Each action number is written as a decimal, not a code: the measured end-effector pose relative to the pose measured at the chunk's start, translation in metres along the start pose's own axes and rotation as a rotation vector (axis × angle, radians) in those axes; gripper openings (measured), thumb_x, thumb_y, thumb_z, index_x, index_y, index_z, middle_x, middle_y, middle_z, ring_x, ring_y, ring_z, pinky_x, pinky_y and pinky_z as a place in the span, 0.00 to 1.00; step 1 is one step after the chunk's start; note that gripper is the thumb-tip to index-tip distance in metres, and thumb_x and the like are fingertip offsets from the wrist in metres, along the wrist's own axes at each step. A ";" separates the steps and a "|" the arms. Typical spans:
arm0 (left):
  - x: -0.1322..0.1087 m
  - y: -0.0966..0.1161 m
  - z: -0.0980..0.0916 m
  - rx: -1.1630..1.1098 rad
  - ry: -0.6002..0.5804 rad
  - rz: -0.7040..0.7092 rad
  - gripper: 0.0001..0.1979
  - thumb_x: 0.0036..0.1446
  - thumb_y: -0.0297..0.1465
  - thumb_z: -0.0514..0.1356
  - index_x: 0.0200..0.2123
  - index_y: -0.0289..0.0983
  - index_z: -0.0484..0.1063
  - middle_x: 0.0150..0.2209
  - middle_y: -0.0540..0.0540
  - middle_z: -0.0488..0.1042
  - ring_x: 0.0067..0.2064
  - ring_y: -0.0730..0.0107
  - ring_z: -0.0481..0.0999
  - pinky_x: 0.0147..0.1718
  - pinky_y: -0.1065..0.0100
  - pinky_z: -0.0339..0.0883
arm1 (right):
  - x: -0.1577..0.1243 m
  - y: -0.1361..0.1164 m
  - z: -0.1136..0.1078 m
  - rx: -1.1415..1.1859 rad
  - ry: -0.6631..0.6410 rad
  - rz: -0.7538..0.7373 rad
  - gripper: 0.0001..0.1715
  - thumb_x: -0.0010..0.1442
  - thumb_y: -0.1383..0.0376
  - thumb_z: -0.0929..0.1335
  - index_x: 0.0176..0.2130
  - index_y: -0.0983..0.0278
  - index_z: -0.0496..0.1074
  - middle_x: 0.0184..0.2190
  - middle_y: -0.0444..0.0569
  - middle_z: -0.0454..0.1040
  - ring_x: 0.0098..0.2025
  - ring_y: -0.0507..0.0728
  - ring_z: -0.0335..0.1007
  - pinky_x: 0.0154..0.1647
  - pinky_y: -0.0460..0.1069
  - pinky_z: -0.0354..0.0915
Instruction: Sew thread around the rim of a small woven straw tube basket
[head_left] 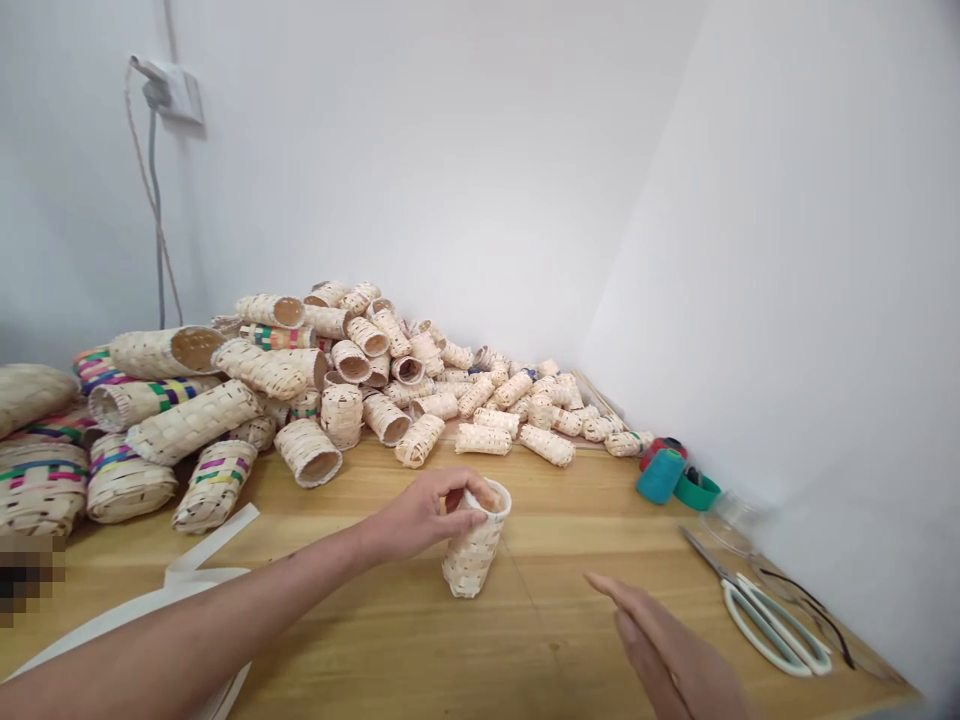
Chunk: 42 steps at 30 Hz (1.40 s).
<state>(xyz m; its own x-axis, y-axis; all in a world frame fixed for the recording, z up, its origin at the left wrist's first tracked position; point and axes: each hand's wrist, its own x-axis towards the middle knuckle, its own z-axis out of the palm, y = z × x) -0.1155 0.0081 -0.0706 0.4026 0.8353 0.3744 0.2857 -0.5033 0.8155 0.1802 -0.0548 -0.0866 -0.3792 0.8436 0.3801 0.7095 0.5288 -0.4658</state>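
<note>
My left hand (439,510) is closed on the rim of a small woven basket (472,560), a narrow tube of pale strips with a white stitched edge. The thumb is outside the rim and the fingers reach over and into the mouth. The basket stands on the wooden table, tilted slightly, with its mouth up. A thin dark line runs from near it across the tabletop; whether it is thread or a seam I cannot tell. To the right, apart from the basket, my right hand (660,650) is seen edge-on, a finger stretched out, with no object visible in it.
Piled woven baskets (360,370) line the back and left. At right lie scissors (772,620), glasses (817,610), a teal thread spool (661,475), a green round container (697,490) and a clear dish (735,520). White strips (210,545) rest under my left arm.
</note>
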 end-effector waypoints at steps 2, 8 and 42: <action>-0.002 0.001 -0.001 0.004 -0.001 0.000 0.09 0.54 0.33 0.58 0.37 0.35 0.69 0.32 0.49 0.69 0.30 0.73 0.62 0.30 0.72 0.57 | 0.018 -0.015 0.001 -0.047 0.030 -0.089 0.19 0.64 0.59 0.58 0.51 0.56 0.69 0.45 0.47 0.75 0.44 0.56 0.73 0.43 0.47 0.70; -0.001 0.005 -0.003 0.021 -0.100 0.108 0.11 0.57 0.36 0.55 0.30 0.34 0.69 0.28 0.49 0.67 0.31 0.73 0.62 0.32 0.71 0.56 | 0.059 -0.045 0.005 -0.035 0.041 -0.097 0.11 0.65 0.61 0.59 0.38 0.59 0.68 0.27 0.43 0.74 0.30 0.54 0.71 0.31 0.46 0.66; 0.003 0.004 -0.003 -0.013 -0.130 0.208 0.10 0.56 0.34 0.59 0.33 0.32 0.76 0.31 0.45 0.73 0.33 0.71 0.68 0.34 0.71 0.60 | 0.112 -0.042 0.013 -0.125 -0.136 -0.476 0.17 0.66 0.63 0.59 0.35 0.58 0.75 0.29 0.47 0.68 0.34 0.55 0.63 0.32 0.48 0.59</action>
<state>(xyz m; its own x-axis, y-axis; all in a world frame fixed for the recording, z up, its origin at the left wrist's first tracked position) -0.1157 0.0093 -0.0652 0.5602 0.6780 0.4758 0.1738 -0.6579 0.7328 0.1005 0.0188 -0.0351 -0.7456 0.5211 0.4153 0.5022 0.8491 -0.1637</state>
